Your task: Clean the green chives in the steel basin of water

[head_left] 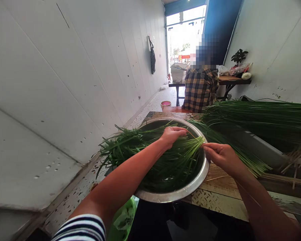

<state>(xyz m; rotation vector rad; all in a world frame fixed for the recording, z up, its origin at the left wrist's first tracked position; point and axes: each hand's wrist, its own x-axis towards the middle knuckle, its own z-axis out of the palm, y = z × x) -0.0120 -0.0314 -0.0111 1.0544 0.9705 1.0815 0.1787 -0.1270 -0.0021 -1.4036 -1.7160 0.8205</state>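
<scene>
A wide metal basin [163, 197] stands in front of me, with long green garlic chives [130, 142] lying in it and their leaves hanging over its left rim. Their pale stem ends gather at the right side of the basin. My left hand [174, 135], above the basin, is closed on one end of a thin brown skewer [191, 134]. At the right rim, my right hand [219, 152] pinches the skewer's other end beside the stem ends. Whether the skewer passes through or only across the stems, I cannot tell.
A large heap of chives [261, 112] lies at the right by a grey tray [256, 144]. Thin sticks [288, 179] rest on the wooden tabletop [219, 172]. A green plastic bag [124, 219] is below. Ahead, a person in a plaid shirt [200, 88] sits near another table.
</scene>
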